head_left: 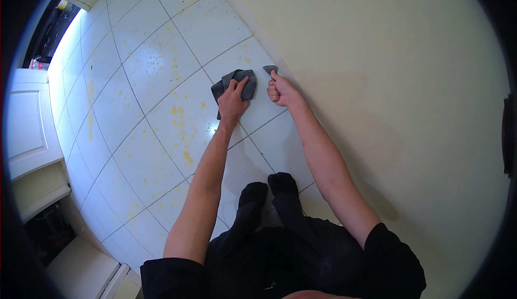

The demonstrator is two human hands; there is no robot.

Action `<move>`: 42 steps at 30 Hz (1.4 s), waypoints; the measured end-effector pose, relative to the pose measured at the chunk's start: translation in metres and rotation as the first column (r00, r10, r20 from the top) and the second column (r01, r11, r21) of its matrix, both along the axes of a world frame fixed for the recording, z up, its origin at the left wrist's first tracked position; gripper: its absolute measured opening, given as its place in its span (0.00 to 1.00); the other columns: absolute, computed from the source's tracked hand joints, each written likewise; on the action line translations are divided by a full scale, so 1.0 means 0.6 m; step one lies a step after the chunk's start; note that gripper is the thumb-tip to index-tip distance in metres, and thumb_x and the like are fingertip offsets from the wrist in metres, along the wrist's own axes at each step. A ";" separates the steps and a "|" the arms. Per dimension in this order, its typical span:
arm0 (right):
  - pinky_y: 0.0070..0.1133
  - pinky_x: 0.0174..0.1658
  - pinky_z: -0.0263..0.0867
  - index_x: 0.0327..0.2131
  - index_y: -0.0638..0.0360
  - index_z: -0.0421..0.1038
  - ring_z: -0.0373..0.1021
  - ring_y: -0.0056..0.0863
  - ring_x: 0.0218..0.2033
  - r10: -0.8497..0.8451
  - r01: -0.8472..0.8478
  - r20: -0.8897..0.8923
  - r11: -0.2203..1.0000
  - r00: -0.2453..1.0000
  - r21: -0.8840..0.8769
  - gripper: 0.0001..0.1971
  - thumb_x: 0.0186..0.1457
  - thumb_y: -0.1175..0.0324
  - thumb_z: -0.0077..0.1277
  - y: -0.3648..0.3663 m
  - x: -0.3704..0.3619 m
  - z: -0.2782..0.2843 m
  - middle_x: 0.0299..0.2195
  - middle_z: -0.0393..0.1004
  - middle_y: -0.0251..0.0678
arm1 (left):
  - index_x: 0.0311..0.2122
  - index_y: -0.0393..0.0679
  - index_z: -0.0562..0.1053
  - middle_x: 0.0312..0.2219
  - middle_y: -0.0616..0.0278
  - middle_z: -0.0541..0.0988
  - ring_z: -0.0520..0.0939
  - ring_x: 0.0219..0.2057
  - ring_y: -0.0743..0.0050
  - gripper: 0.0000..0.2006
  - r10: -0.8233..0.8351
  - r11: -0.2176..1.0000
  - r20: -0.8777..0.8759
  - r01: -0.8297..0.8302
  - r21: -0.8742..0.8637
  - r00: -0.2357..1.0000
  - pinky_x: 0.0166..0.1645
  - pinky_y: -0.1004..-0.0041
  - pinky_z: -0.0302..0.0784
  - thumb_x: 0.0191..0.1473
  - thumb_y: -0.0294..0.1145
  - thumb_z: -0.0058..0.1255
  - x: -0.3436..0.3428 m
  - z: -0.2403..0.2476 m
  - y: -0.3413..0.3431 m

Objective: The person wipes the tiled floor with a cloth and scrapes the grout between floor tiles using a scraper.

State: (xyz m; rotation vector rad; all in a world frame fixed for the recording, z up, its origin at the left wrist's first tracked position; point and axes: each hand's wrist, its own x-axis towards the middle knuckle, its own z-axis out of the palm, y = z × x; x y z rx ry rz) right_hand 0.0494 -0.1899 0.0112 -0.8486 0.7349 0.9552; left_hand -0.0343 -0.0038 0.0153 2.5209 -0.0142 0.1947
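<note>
My left hand point(233, 104) presses a folded dark grey cloth point(247, 88) against the white tiled floor point(161, 78), its fingers on top of the cloth. Beside it, close to the foot of the wall, my right hand point(281, 90) is closed in a fist round a small scraper point(271, 69). Only the scraper's flared grey blade shows past the thumb; the fist hides its handle. Yellow stains point(177, 115) are scattered over the tiles left of the cloth, with a few small ones ahead of it.
A plain cream wall point(388, 46) rises along my right side. My feet in black socks point(284, 183) stand on the tiles below my hands. White cabinet doors point(32, 121) line the left edge, with a dark opening point(51, 231) beneath them.
</note>
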 end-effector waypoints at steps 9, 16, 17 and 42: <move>0.18 0.12 0.29 0.18 0.43 0.49 0.35 0.13 0.09 0.097 -0.098 -0.037 0.995 0.995 -0.033 0.29 0.64 0.37 0.38 -0.040 -0.120 0.000 0.11 0.41 0.18 | 0.55 0.60 0.73 0.38 0.66 0.74 0.81 0.39 0.63 0.35 0.030 0.999 -0.031 -0.030 0.012 0.999 0.40 0.64 0.79 0.34 0.27 0.57 -0.008 -0.008 0.026; 0.17 0.12 0.30 0.18 0.44 0.49 0.35 0.13 0.10 0.089 -0.089 -0.037 0.996 0.995 0.014 0.28 0.64 0.37 0.38 -0.061 -0.072 0.006 0.12 0.41 0.17 | 0.55 0.58 0.73 0.37 0.66 0.72 0.81 0.38 0.63 0.35 0.011 1.000 0.008 -0.011 0.013 1.000 0.40 0.65 0.79 0.34 0.27 0.60 -0.004 -0.007 0.009; 0.17 0.12 0.30 0.18 0.44 0.49 0.35 0.13 0.10 0.090 -0.090 -0.036 0.996 0.995 0.018 0.28 0.64 0.37 0.38 -0.058 -0.080 0.006 0.12 0.41 0.17 | 0.55 0.58 0.73 0.37 0.66 0.73 0.81 0.38 0.64 0.35 0.023 1.000 0.015 -0.023 0.017 1.000 0.40 0.65 0.79 0.35 0.27 0.60 -0.005 -0.007 0.014; 0.16 0.11 0.34 0.19 0.46 0.50 0.39 0.11 0.09 0.336 -0.335 -0.004 0.940 0.942 -0.067 0.27 0.67 0.40 0.35 -0.171 -0.350 0.084 0.11 0.44 0.18 | 0.58 0.51 0.69 0.43 0.58 0.72 0.80 0.44 0.60 0.28 -0.644 0.745 -0.079 0.647 0.162 0.761 0.37 0.63 0.82 0.48 0.25 0.51 0.039 -0.032 -0.107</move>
